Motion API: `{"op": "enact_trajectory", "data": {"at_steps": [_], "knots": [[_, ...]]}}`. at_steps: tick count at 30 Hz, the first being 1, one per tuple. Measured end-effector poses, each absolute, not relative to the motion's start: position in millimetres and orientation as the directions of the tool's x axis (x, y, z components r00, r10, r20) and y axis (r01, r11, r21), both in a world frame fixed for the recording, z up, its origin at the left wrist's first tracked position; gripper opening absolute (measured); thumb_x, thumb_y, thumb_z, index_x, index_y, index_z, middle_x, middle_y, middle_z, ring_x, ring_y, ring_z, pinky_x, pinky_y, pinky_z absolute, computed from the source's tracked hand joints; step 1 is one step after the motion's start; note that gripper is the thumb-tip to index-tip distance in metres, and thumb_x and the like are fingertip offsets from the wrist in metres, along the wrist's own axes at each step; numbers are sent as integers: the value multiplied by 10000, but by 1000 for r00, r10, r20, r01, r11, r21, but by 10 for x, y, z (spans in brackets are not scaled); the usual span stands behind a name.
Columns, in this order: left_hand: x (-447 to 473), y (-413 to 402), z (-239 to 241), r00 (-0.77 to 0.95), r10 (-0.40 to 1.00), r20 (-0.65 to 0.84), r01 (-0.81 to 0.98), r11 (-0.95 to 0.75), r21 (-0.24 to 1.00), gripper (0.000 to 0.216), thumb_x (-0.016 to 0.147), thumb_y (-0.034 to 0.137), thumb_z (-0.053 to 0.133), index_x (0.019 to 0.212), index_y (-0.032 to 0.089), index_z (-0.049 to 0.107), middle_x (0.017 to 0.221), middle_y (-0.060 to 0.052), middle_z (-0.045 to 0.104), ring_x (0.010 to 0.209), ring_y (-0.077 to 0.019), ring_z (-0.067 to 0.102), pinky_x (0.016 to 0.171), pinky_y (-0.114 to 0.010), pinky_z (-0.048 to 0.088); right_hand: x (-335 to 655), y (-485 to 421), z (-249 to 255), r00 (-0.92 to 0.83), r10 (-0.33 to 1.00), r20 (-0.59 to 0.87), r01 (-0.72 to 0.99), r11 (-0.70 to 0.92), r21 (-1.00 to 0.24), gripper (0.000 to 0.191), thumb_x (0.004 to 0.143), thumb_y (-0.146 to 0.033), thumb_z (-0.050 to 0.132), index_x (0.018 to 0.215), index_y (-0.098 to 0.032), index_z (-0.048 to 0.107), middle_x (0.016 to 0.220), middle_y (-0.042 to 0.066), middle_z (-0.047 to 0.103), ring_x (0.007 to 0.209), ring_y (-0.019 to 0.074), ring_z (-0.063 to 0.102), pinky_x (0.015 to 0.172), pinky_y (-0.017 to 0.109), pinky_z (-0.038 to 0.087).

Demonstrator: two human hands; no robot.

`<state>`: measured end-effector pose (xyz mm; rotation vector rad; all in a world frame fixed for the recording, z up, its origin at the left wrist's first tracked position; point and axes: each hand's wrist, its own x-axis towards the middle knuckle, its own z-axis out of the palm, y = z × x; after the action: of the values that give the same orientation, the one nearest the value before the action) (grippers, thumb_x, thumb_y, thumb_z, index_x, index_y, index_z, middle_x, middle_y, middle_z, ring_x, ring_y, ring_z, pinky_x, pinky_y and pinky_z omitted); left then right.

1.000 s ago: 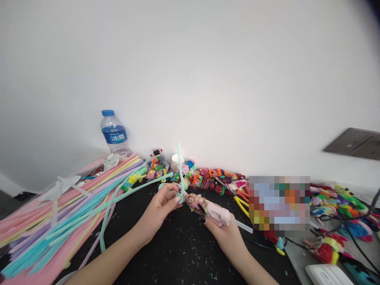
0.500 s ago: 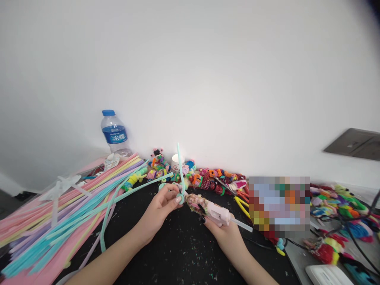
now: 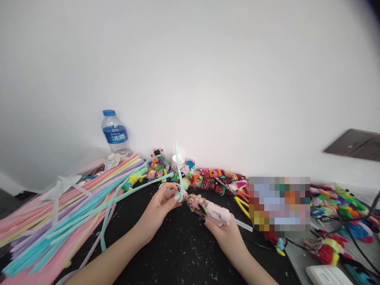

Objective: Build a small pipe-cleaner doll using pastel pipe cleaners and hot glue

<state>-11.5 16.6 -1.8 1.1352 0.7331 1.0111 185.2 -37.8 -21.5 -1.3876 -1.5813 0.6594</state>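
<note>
My left hand pinches a mint-green pipe cleaner between thumb and fingers. Its lower end is bent at my fingertips, and its long free end stands up, leaning slightly left. Pale fuzzy parts show around my fingertips, but their shape is partly hidden. My right hand is wrapped round a pale pink glue gun with a clear glue stick sticking out of its back. The gun's crusted, multicoloured front points left, close to the bent pipe cleaner; I cannot tell whether the tip touches it.
Bundles of pastel pipe cleaners lie at the left, near a water bottle. Small colourful pipe-cleaner figures and a paper cup line the wall. Scissors, black cables and a white device are at right.
The pipe cleaner's upright end has tipped slightly left, and its bent end has turned a little in my left fingers. My right hand and the glue gun stay almost still.
</note>
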Motion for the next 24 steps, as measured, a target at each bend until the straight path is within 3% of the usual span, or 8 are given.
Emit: {"op": "enact_trajectory", "data": {"at_steps": [24], "knots": [[-122, 154, -3, 378, 926, 10, -308, 116, 944, 120, 829, 295, 554, 920, 245, 494, 914, -1, 615, 924, -175, 561, 886, -357, 423, 1841, -379, -210, 22, 949, 315, 506, 261, -822, 113, 736, -222, 604, 797, -173, 685, 807, 50, 711, 791, 237, 650, 641, 281, 524]]}}
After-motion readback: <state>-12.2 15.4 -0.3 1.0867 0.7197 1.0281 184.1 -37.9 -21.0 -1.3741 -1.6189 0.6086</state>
